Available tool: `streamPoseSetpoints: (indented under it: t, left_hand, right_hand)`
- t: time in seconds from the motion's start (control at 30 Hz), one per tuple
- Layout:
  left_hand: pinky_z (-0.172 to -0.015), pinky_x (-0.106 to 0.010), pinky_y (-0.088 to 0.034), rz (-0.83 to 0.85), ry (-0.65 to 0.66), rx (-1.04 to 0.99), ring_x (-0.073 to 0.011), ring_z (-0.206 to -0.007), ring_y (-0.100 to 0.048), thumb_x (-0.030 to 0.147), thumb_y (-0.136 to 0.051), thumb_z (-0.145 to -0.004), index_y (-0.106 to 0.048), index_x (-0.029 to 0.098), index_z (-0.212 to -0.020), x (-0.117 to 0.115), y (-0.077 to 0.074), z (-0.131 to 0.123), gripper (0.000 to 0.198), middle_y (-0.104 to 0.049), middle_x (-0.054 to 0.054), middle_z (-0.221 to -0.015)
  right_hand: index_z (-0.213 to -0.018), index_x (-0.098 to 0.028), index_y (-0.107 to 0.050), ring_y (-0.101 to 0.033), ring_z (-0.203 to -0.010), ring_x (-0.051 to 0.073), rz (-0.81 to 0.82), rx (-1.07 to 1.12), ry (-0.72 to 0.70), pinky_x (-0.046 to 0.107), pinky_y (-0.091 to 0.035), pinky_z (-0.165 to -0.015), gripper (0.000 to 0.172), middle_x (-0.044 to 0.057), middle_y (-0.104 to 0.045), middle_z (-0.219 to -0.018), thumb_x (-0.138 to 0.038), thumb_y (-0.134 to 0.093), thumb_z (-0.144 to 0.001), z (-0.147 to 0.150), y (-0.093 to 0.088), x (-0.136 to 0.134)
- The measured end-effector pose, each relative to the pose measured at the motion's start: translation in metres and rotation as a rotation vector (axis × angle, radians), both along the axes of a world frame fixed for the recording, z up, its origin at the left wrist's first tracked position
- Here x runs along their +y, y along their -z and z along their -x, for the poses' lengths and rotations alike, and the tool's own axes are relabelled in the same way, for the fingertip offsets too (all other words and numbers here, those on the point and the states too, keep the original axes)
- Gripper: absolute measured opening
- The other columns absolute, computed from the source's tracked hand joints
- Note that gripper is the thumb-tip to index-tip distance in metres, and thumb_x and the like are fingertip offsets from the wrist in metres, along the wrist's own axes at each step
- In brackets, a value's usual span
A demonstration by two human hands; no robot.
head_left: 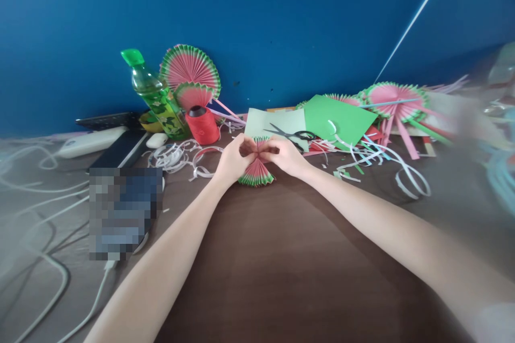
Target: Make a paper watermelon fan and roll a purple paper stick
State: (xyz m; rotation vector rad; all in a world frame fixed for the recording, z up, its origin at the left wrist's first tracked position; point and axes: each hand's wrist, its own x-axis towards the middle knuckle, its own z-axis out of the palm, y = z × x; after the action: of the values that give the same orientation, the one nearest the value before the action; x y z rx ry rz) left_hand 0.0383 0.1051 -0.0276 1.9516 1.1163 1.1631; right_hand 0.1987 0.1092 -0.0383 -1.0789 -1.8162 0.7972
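Observation:
Both of my hands meet at the middle of a brown table (pixel 281 257). My left hand (pixel 233 159) and my right hand (pixel 286 155) each pinch the narrow middle of a pleated pink paper fan with green edges (pixel 256 171). The fan flares out below my fingers and a smaller part shows above them. Black-handled scissors (pixel 295 135) lie just behind my right hand on a pale green sheet (pixel 261 120).
A green bottle (pixel 155 94), a red thread spool (pixel 201 124) and finished paper fans (pixel 189 72) stand at the back by the blue wall. A green sheet (pixel 338 115), more fans (pixel 396 99) and paper strips (pixel 406 179) lie right. Cables (pixel 48 273) and a blurred device (pixel 124 211) lie left.

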Motion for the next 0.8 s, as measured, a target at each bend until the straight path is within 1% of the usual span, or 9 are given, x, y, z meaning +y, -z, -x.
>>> streamPoseSetpoints:
  t: [0.2,0.37,0.47,0.6,0.67,0.73,0.8]
  left_hand:
    - [-0.073,-0.027,-0.047,-0.020,-0.012,0.003,-0.0113,-0.072,-0.057,0.006,-0.056,-0.067,-0.049,0.018,-0.075,-0.0008,0.0004,-0.0013,0.016,-0.059,0.002,-0.075]
    - [-0.074,-0.028,-0.047,-0.024,-0.001,0.010,-0.0117,-0.073,-0.057,0.008,-0.056,-0.066,-0.050,0.018,-0.076,-0.0013,0.0003,-0.0018,0.015,-0.060,0.001,-0.076]
    - [-0.074,-0.029,-0.047,0.003,0.010,0.007,-0.0124,-0.074,-0.057,0.011,-0.057,-0.065,-0.050,0.017,-0.077,-0.0020,-0.0005,-0.0016,0.015,-0.060,0.000,-0.078]
    - [-0.074,-0.029,-0.047,0.023,0.025,0.044,-0.0139,-0.077,-0.057,0.019,-0.059,-0.067,-0.052,0.017,-0.080,-0.0040,-0.0030,0.0000,0.016,-0.060,-0.001,-0.081]
    - [-0.072,-0.028,-0.046,0.031,0.023,0.070,-0.0140,-0.076,-0.057,0.027,-0.058,-0.071,-0.052,0.017,-0.081,-0.0047,-0.0048,0.0012,0.015,-0.060,-0.001,-0.080]
    - [-0.069,-0.028,-0.045,0.048,0.014,0.095,-0.0137,-0.071,-0.056,0.036,-0.055,-0.076,-0.053,0.017,-0.079,-0.0045,-0.0063,0.0023,0.019,-0.060,-0.001,-0.077]
    - [-0.068,-0.027,-0.045,0.051,-0.001,0.125,-0.0132,-0.069,-0.056,0.036,-0.053,-0.077,-0.054,0.017,-0.078,-0.0034,-0.0069,0.0032,0.019,-0.061,-0.001,-0.076]
  right_hand:
    - [-0.074,-0.016,-0.067,-0.055,-0.071,0.013,0.023,0.032,-0.001,0.030,-0.044,-0.072,0.007,0.001,-0.060,-0.078,-0.018,-0.063,-0.070,0.0008,0.0018,0.0009]
    - [-0.074,-0.014,-0.067,-0.054,-0.068,0.012,0.003,-0.007,0.016,0.028,-0.043,-0.068,0.008,0.002,-0.059,-0.077,-0.018,-0.061,-0.071,0.0010,0.0017,0.0011]
    - [-0.076,-0.014,-0.067,-0.052,-0.066,0.011,-0.026,-0.037,0.024,0.027,-0.041,-0.066,0.009,0.002,-0.059,-0.076,-0.017,-0.061,-0.071,0.0012,0.0005,0.0003]
    - [-0.074,-0.013,-0.066,-0.049,-0.064,0.011,-0.056,-0.051,0.027,0.027,-0.039,-0.062,0.008,0.002,-0.059,-0.074,-0.018,-0.061,-0.071,0.0013,-0.0008,-0.0014]
    - [-0.073,-0.013,-0.065,-0.048,-0.062,0.011,-0.059,-0.051,0.027,0.026,-0.038,-0.061,0.008,0.002,-0.058,-0.072,-0.020,-0.061,-0.071,0.0013,-0.0012,-0.0021]
    - [-0.071,-0.014,-0.064,-0.047,-0.060,0.011,-0.066,-0.048,0.025,0.026,-0.037,-0.060,0.009,0.001,-0.056,-0.071,-0.021,-0.060,-0.072,0.0012,-0.0013,-0.0025]
    - [-0.069,-0.014,-0.064,-0.047,-0.061,0.011,-0.069,-0.042,0.025,0.027,-0.037,-0.060,0.009,0.001,-0.056,-0.071,-0.021,-0.059,-0.072,0.0012,-0.0012,-0.0026]
